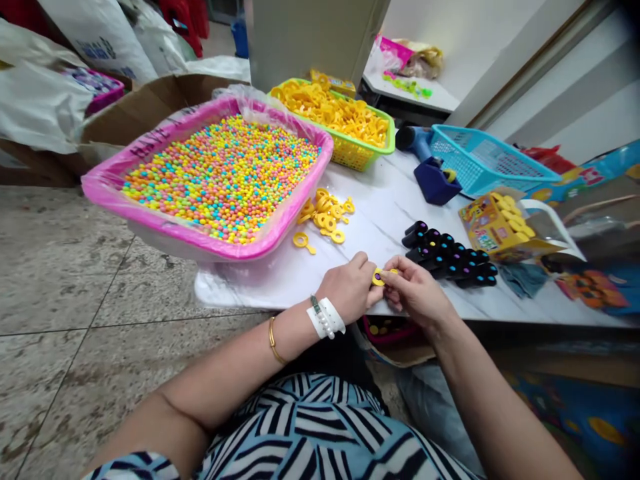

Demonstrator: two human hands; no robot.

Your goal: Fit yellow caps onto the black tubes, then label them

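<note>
While left hand point(349, 287) and right hand point(417, 291) pinch yellow piece point(378, 277), black tubes point(450, 257) sit right of it, yellow rings point(325, 219) beyond it, leftward.

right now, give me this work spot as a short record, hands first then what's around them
left hand: pinching a small yellow piece with a dark centre
right hand: fingers on that same piece
loose on table: a pile of yellow ring pieces, beyond the hands
pink tub: many small coloured balls, plastic liner over the rim
green basket: heaped with yellow pieces
right of hands: grouped black cylinders with coloured dots on their ends
beyond cylinders: dark blue tape dispenser, light blue basket
</note>
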